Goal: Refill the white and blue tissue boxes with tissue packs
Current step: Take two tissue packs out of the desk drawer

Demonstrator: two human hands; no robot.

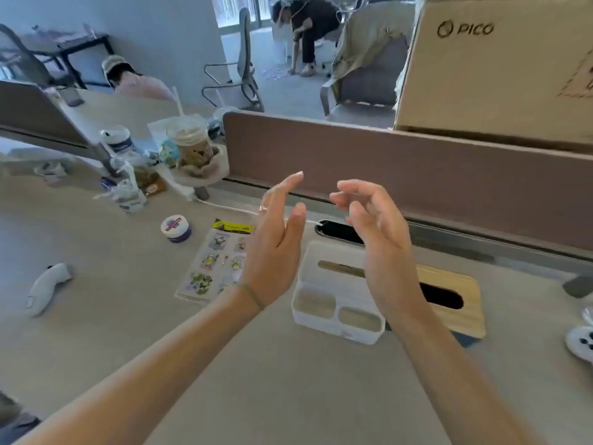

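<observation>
Head view. Your left hand (pixel 272 248) is raised above the surface (pixel 272 380), palm turned inward, fingers straight and relaxed, holding nothing. A ring shows on one finger and a thin band on the wrist. Your right hand (pixel 375 232) is raised opposite it, palm facing the left, fingers loosely curled, also holding nothing. The two hands are near each other but apart.

Below and between them the white tissue box (pixel 333 303) stands on the surface. Its top has a long slot toward the far side and two small compartments on the near side; your right forearm crosses in front of its right edge. Just beside it on the right stands a second box with a wooden lid (pixel 462 284) and a dark oval slot; a blue corner shows under the lid's near edge. Whether either box has tissues inside cannot be told.

Left of the white box lies a sticker sheet (pixel 215 261), and beyond that a small round jar (pixel 176 228). A white controller (pixel 48 287) lies far left. A brown divider panel (pixel 417 168) runs along the far edge, with a cardboard box (pixel 497 75) marked PICO behind it. A white cable (pixel 224 207) runs into an oval opening by the panel.
</observation>
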